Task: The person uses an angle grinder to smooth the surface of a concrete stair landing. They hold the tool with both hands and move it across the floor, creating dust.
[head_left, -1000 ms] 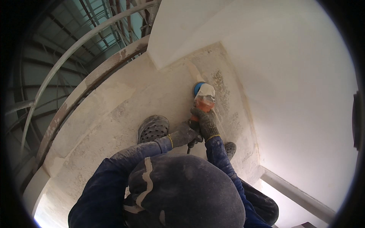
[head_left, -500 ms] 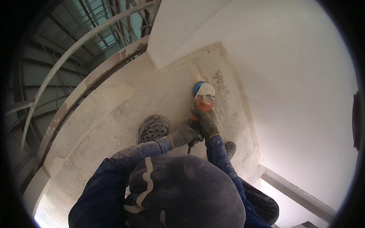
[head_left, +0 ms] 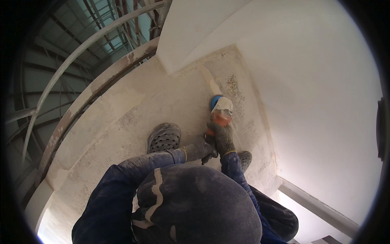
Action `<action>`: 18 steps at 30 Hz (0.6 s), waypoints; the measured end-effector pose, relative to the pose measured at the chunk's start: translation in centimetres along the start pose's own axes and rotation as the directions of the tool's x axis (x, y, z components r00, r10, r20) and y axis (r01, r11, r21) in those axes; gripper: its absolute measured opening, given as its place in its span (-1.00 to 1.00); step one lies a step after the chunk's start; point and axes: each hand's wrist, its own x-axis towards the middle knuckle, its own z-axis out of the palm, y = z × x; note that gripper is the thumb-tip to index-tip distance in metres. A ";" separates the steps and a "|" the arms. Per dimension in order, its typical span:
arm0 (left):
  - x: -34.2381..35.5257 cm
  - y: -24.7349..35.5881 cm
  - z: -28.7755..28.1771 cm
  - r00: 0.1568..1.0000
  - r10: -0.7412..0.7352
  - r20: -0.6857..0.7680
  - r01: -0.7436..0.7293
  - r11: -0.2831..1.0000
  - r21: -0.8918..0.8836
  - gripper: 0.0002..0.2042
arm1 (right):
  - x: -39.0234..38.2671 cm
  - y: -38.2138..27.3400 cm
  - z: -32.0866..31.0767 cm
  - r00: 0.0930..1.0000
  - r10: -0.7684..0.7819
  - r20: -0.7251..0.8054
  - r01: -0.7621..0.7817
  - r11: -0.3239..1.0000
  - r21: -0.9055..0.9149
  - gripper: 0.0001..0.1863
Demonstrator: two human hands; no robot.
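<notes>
A dusty orange angle grinder (head_left: pixel 222 118) with a cream-coloured covered head and a blue disc (head_left: pixel 215 101) rests low over the worn beige floor (head_left: pixel 185 95). My right hand (head_left: pixel 222 136), in a dark knitted glove with a yellow cuff edge, is closed around its body. Behind it, my left hand (head_left: pixel 202 149), gloved alike, grips the rear end of the same tool; its fingers are partly hidden by the right hand. The disc sits at the lower end of a pale strip (head_left: pixel 209 79) on the floor, beside a rough speckled patch (head_left: pixel 232 86).
A dusty perforated clog (head_left: pixel 163 137) stands left of my hands; another shoe (head_left: pixel 245 159) shows at the right. A smooth white wall (head_left: pixel 313 89) rises on the right. Along the left edge runs a curved metal railing (head_left: pixel 67 67), with framework beyond it.
The grinder has been drawn back toward me and slightly right, uncovering more of the pale strip. Both hands remain on it, and the right has moved back with it.
</notes>
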 end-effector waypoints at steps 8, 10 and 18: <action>0.2 -0.9 0.6 1.000 -0.018 0.013 0.019 0.995 -0.102 -0.77 | -0.5 1.1 -1.1 0.996 0.046 -0.070 -0.044 0.999 0.030 -0.51; 0.5 -0.8 0.7 1.000 -0.005 0.012 0.006 0.998 -0.066 -0.78 | -0.3 1.2 -1.2 0.998 0.034 -0.059 -0.032 0.999 0.032 -0.52; 0.1 1.4 -1.1 1.000 -0.027 0.010 0.028 0.996 -0.080 -0.86 | 2.3 0.4 -0.1 0.995 -0.093 0.029 0.094 0.995 -0.024 -0.49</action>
